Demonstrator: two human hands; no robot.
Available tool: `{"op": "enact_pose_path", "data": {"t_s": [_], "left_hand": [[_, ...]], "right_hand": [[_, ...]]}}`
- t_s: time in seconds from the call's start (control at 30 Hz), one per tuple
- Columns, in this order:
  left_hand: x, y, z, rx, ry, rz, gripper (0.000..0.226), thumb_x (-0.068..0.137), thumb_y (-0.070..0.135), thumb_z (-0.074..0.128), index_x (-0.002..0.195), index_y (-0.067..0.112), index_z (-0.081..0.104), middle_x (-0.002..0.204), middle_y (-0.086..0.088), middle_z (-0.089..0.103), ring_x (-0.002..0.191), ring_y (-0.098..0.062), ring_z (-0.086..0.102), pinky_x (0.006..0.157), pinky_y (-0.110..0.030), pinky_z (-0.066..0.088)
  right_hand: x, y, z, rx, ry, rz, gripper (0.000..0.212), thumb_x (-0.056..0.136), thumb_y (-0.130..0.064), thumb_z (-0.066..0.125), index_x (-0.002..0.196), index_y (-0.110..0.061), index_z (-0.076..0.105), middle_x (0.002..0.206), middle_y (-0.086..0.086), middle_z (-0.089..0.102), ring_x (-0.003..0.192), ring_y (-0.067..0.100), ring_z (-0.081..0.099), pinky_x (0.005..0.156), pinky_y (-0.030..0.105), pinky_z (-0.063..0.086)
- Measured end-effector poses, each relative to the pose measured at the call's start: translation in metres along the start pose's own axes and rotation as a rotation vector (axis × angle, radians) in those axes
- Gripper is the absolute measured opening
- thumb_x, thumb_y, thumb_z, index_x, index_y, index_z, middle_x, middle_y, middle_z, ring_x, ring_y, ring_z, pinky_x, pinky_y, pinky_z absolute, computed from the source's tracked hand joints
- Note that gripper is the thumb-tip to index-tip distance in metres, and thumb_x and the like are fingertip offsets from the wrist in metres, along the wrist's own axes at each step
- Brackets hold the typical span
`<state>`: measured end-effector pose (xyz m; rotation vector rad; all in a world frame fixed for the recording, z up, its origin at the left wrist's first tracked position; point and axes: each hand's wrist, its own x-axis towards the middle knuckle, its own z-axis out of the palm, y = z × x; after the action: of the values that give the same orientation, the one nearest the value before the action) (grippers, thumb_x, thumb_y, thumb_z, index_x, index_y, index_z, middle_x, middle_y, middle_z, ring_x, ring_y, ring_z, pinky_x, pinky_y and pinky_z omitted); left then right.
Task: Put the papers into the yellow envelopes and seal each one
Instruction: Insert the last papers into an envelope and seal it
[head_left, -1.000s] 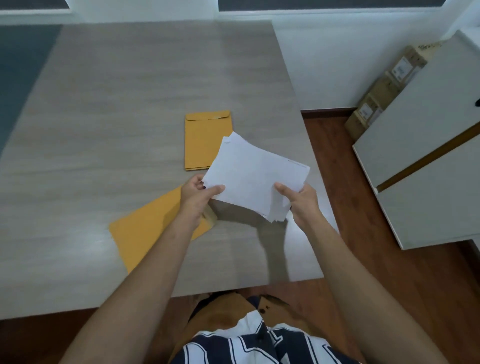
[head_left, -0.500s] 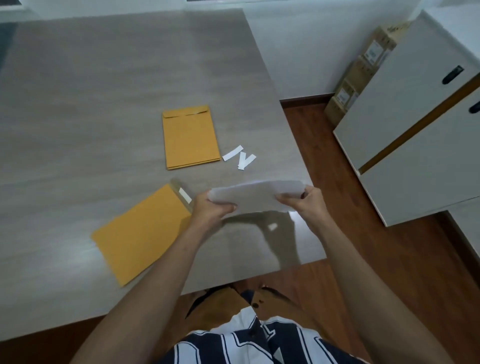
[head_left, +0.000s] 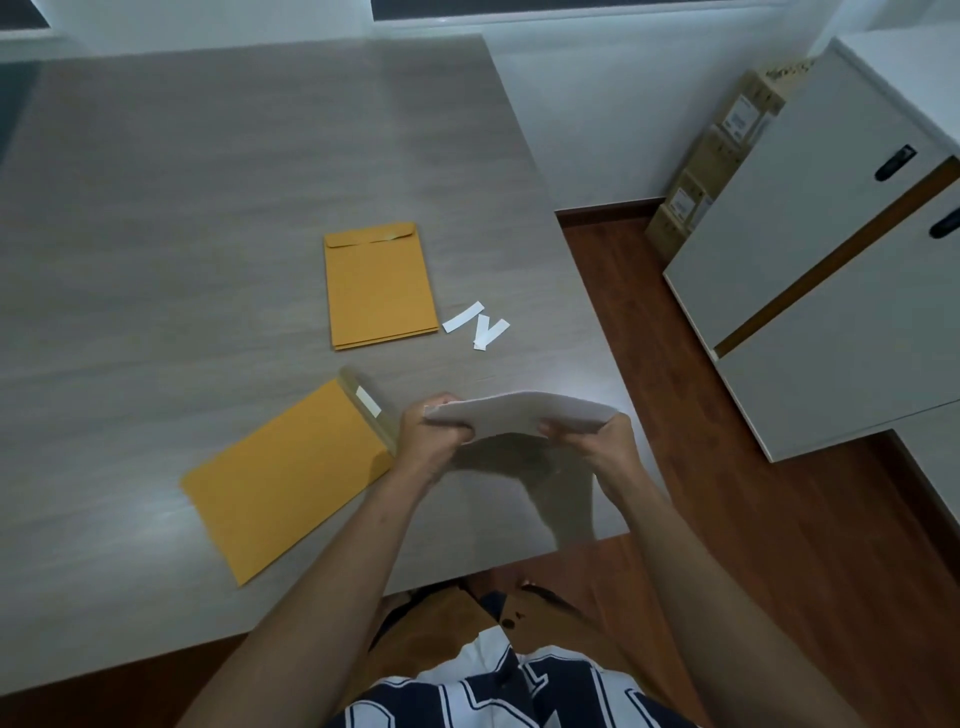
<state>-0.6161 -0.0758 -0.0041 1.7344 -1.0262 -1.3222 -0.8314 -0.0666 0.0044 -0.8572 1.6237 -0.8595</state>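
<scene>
A stack of white papers (head_left: 524, 413) hangs above the table's near right part, held nearly edge-on and bowed. My left hand (head_left: 428, 441) grips its left end and my right hand (head_left: 602, 441) grips its right end. An open yellow envelope (head_left: 283, 483) lies flat and slanted just left of my left hand, its flap with a white strip pointing toward the papers. A pile of yellow envelopes (head_left: 379, 288) with flaps folded down lies farther back on the table.
The grey wooden table (head_left: 208, 182) ends close to my right hand. A few white peel-off strips (head_left: 475, 325) lie right of the envelope pile. A white cabinet (head_left: 831, 260) and cardboard boxes (head_left: 711, 161) stand on the floor to the right.
The papers tipped from lying flat and facing me to nearly edge-on and moved nearer the front edge. The strips they hid came into sight. Both hands kept their grip.
</scene>
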Motion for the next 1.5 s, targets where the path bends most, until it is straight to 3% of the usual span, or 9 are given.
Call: {"op": "enact_pose_path", "data": {"t_s": [0.27, 0.37, 0.57, 0.67, 0.83, 0.9, 1.07, 1.2, 1.5], "left_hand": [[0.001, -0.009, 0.008, -0.044, 0.069, -0.146, 0.035, 0.075, -0.011, 0.07, 0.092, 0.019, 0.063, 0.095, -0.005, 0.065, 0.096, -0.021, 0.059, 0.089, -0.037, 0.053], [0.006, -0.011, 0.008, -0.044, 0.072, -0.161, 0.038, 0.073, -0.006, 0.072, 0.103, 0.016, 0.065, 0.099, -0.006, 0.067, 0.098, -0.024, 0.062, 0.085, -0.036, 0.055], [0.011, 0.0, -0.004, 0.003, 0.071, -0.119, 0.021, 0.077, 0.002, 0.067, 0.094, 0.016, 0.067, 0.088, -0.004, 0.07, 0.085, -0.025, 0.067, 0.069, -0.033, 0.053], [0.017, 0.01, -0.029, 0.0, 0.087, 0.0, 0.027, 0.081, 0.004, 0.063, 0.105, 0.018, 0.065, 0.098, 0.003, 0.07, 0.091, -0.014, 0.066, 0.079, -0.03, 0.055], [0.017, -0.006, -0.091, 0.036, 0.463, 0.052, 0.018, 0.09, 0.021, 0.065, 0.107, 0.017, 0.067, 0.104, 0.007, 0.067, 0.097, -0.007, 0.062, 0.077, -0.016, 0.047], [0.019, -0.029, -0.113, 0.275, 0.562, 0.01, 0.026, 0.087, 0.028, 0.066, 0.112, 0.018, 0.066, 0.117, -0.003, 0.061, 0.107, -0.02, 0.059, 0.082, -0.024, 0.045], [0.028, -0.056, -0.112, 0.663, 0.392, -0.289, 0.076, 0.076, 0.061, 0.067, 0.138, 0.022, 0.046, 0.147, -0.015, 0.031, 0.137, -0.035, 0.026, 0.107, -0.049, 0.034], [0.034, -0.06, -0.094, 0.776, 0.376, -0.376, 0.1, 0.061, 0.075, 0.068, 0.137, 0.018, 0.038, 0.151, -0.013, 0.016, 0.141, -0.04, 0.01, 0.109, -0.064, 0.02], [0.035, -0.07, -0.089, 0.805, 0.399, -0.315, 0.106, 0.055, 0.079, 0.063, 0.135, 0.015, 0.035, 0.149, -0.015, 0.014, 0.14, -0.045, 0.008, 0.11, -0.065, 0.016]], "right_hand": [[0.004, 0.004, 0.002, -0.053, 0.025, 0.023, 0.043, 0.061, -0.017, 0.091, 0.082, -0.026, 0.055, 0.087, -0.005, 0.063, 0.08, 0.01, 0.06, 0.064, 0.022, 0.051], [0.005, 0.003, 0.003, -0.073, 0.021, 0.039, 0.042, 0.062, -0.021, 0.091, 0.082, -0.026, 0.054, 0.087, -0.005, 0.062, 0.079, 0.009, 0.059, 0.061, 0.019, 0.048], [0.014, -0.001, 0.006, -0.144, 0.017, -0.032, 0.029, 0.068, -0.022, 0.088, 0.086, -0.02, 0.066, 0.084, -0.005, 0.069, 0.077, 0.012, 0.067, 0.063, 0.019, 0.051], [0.02, -0.012, 0.014, -0.151, -0.02, -0.052, 0.037, 0.071, -0.023, 0.085, 0.098, -0.015, 0.063, 0.089, -0.006, 0.068, 0.079, 0.009, 0.064, 0.065, 0.02, 0.051], [0.031, -0.038, 0.036, -0.126, -0.083, -0.101, 0.038, 0.07, -0.018, 0.085, 0.102, -0.013, 0.064, 0.097, 0.002, 0.07, 0.085, 0.016, 0.067, 0.073, 0.028, 0.054], [0.035, -0.048, 0.049, -0.15, -0.098, -0.129, 0.038, 0.071, -0.018, 0.085, 0.101, -0.014, 0.063, 0.096, 0.002, 0.068, 0.085, 0.015, 0.066, 0.072, 0.03, 0.055], [0.047, -0.061, 0.076, -0.3, -0.046, -0.19, 0.029, 0.067, -0.021, 0.088, 0.088, -0.016, 0.07, 0.09, 0.006, 0.073, 0.081, 0.022, 0.07, 0.077, 0.044, 0.059], [0.045, -0.067, 0.091, -0.465, -0.046, -0.3, 0.026, 0.07, -0.025, 0.085, 0.086, -0.009, 0.073, 0.083, 0.01, 0.073, 0.077, 0.025, 0.07, 0.073, 0.045, 0.059], [0.032, -0.075, 0.104, -0.704, -0.065, -0.406, 0.031, 0.077, -0.028, 0.08, 0.087, 0.0, 0.073, 0.081, 0.015, 0.072, 0.076, 0.029, 0.067, 0.064, 0.035, 0.052]]}}
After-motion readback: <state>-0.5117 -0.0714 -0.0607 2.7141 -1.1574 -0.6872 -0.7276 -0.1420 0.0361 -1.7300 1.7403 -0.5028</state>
